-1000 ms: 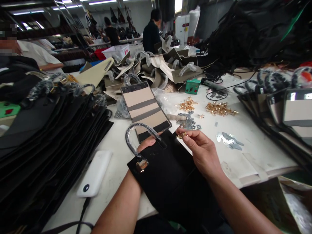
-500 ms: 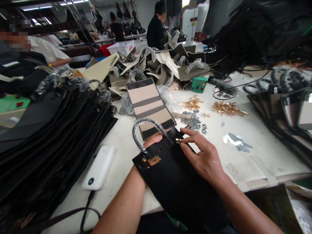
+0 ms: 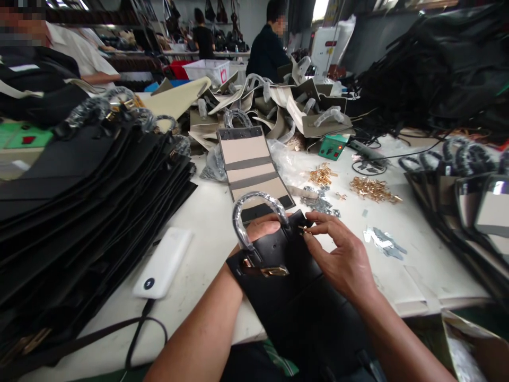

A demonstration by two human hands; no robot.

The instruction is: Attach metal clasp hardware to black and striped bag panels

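Note:
A black bag panel (image 3: 290, 289) slants over the table's front edge, its arched handle (image 3: 240, 218) wrapped in clear film. My left hand (image 3: 264, 228) reaches under the panel and grips its upper part, thumb on top and the other fingers mostly hidden. A gold plate (image 3: 275, 271) is fixed near the panel's left corner. My right hand (image 3: 342, 252) pinches a small gold metal fitting (image 3: 305, 229) between thumb and fingertips, at the panel's upper right part beside the handle's end. I cannot tell whether the fitting is in a hole.
Beyond the panel lie another bag panel (image 3: 250, 172), gold fittings (image 3: 374, 189), grey metal plates (image 3: 384, 243) and a green box (image 3: 333, 147). Black panels (image 3: 99, 212) are stacked left, near a white power bank (image 3: 163, 262). More handled panels (image 3: 441, 191) stand right. People are farther back.
The view has shifted slightly, so the scene sits farther right. The panel has tilted a little in my left hand. My right hand still pinches the gold fitting, now turned differently against the panel.

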